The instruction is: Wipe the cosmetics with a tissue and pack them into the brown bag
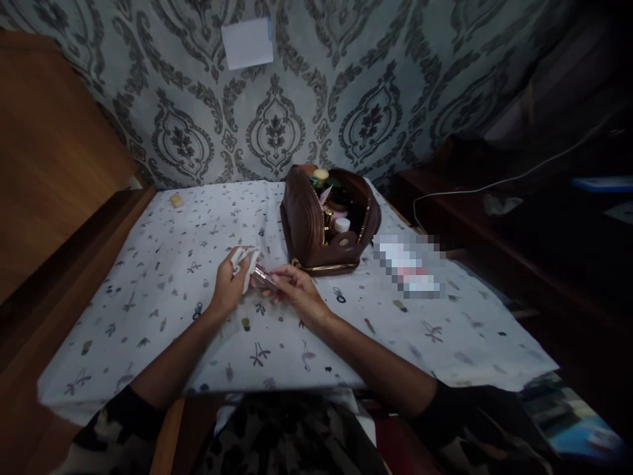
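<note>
Well, left hand (229, 285): curled closed around a bunched white cloth (244, 269).
Right hand (301, 291): fingers pinched on a small shiny thing (264, 275); from where I stand, I can't tell what it is.
Shiny thing's spot: between the 2 hands, by the cloth, over the surface (222, 224).
Slip worry: it looks smooth, so a loose pinch or a hard tug could drop it.
Brown bag (301, 218) worry: it's wide open, near the right hand; a bump could spill the white lid (341, 225).
</note>
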`<state>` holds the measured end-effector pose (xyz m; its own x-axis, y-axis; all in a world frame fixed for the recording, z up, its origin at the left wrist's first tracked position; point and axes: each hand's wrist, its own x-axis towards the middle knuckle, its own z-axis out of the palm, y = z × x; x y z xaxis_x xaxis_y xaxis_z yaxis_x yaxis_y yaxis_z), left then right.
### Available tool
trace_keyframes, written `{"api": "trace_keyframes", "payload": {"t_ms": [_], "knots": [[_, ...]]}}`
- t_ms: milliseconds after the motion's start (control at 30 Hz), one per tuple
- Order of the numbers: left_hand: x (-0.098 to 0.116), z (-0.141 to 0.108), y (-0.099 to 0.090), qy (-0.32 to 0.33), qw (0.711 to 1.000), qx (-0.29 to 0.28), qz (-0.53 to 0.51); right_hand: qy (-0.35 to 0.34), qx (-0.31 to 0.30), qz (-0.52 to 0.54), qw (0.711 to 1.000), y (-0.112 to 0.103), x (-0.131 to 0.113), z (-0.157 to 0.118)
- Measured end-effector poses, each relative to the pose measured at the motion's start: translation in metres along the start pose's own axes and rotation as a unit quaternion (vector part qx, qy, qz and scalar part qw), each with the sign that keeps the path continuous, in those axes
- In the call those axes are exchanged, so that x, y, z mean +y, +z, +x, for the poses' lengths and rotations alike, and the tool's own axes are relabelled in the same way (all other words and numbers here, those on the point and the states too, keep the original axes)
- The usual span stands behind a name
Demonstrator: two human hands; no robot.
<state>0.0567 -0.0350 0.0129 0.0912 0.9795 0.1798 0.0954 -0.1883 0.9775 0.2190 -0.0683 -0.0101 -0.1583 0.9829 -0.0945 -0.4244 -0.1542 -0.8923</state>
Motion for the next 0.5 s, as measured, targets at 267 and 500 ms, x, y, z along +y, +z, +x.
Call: {"api": "trace_keyframes", "payload": {"t_ms": [267, 500], "knots": [[0.0018, 0.0004, 0.0003, 0.000, 1.000, -0.002, -0.003, -0.005, -0.008, -0.005, 1.000, -0.0003, 0.0070, 0.0027], [0.0030, -0.0029, 0.0039, 0.045, 0.995, -0.076, 0.052, 0.007, 0.002, 0.010, 1.000, -0.0038, 0.0055, 0.0025]]}}
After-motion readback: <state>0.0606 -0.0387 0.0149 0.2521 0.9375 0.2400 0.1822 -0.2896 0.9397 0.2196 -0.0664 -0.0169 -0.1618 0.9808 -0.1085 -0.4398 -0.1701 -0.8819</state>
